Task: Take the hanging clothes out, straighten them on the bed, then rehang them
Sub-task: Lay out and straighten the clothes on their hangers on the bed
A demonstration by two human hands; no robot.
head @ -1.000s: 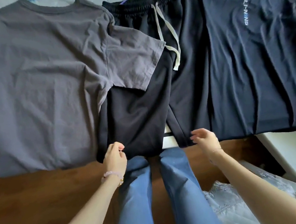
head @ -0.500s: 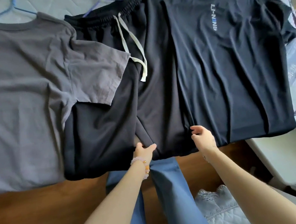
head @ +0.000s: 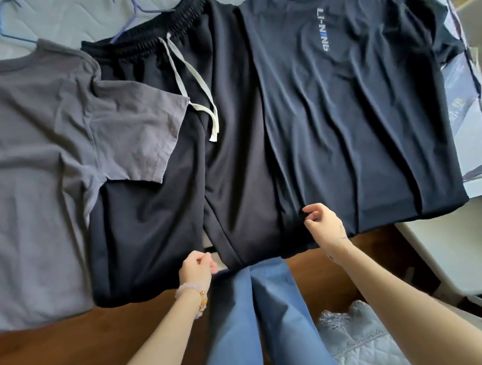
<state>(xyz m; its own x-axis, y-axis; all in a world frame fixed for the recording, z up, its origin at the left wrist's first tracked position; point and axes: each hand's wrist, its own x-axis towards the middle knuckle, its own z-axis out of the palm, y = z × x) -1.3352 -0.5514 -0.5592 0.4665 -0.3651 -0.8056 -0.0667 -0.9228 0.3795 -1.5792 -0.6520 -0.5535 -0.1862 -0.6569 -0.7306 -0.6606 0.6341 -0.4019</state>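
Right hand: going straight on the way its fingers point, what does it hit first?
The right hand lies over the lower left corner of the navy T-shirt, fingers pointing left. Straight on, it would likely meet the near leg of the black shorts first. Depth is unclear, so it may already touch cloth.

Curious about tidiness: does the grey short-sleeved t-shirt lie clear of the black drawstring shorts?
No, a sleeve of the grey short-sleeved t-shirt overlaps the black drawstring shorts.

Grey tee (head: pixel 22 171), black shorts (head: pixel 175 167) w/ drawstring, navy tee (head: pixel 358 121) flat side-by-side on bed (head: pixel 66 8), hangers in.
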